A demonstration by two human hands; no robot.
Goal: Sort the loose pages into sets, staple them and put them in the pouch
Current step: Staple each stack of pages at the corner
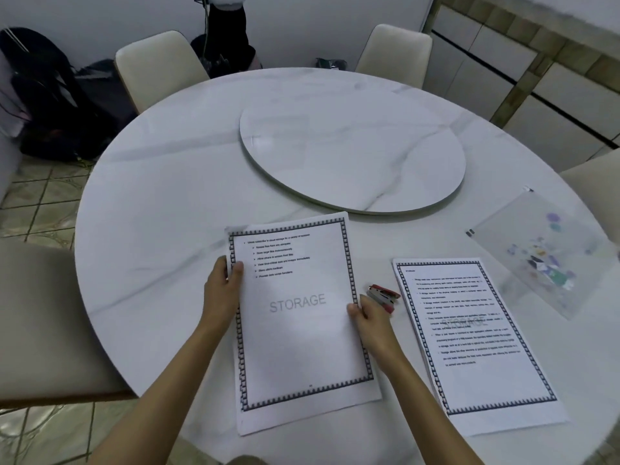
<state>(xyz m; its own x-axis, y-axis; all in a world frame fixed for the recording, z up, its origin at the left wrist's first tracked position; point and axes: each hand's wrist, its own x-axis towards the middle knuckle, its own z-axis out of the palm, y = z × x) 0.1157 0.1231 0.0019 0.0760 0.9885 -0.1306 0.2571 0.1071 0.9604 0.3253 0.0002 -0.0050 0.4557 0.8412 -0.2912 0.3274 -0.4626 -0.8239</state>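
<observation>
A set of printed pages (302, 330) with a black patterned border and a grey "STORAGE" watermark lies in front of me on the round table. My left hand (223, 290) grips its left edge near the top. My right hand (369, 318) grips its right edge at mid-height. A second set of bordered pages (476, 344) lies flat to the right, untouched. Between the two sets sits a red stapler (384, 297), partly hidden behind my right hand. A translucent pouch (540, 253) with coloured shapes on it lies at the far right.
The white marble table (161, 213) carries a raised turntable disc (352, 156) at its middle. Cream chairs (157, 68) stand around it, one close at my left. Dark bags (57, 105) rest on the tiled floor at the back left.
</observation>
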